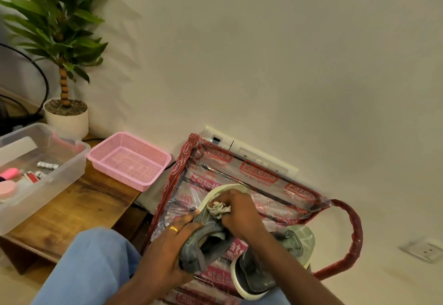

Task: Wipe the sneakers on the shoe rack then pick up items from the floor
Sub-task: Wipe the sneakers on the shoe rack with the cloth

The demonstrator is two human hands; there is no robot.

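A grey sneaker [206,237] with a pale green sole is held over the red shoe rack [345,232], which is wrapped in printed clear plastic. My left hand [167,252] grips the sneaker's side and heel. My right hand [242,213] pinches a crumpled grey-white cloth [218,209] and presses it on the sneaker's toe. A second grey sneaker [271,264] lies on the rack to the right, partly hidden under my right forearm.
A wooden table [79,208] at the left carries a pink mesh basket [129,161], a clear plastic box [36,173] of small items and a potted plant [66,113]. A white socket strip [251,156] runs along the wall behind the rack. My blue-trousered knee [91,268] is at the bottom left.
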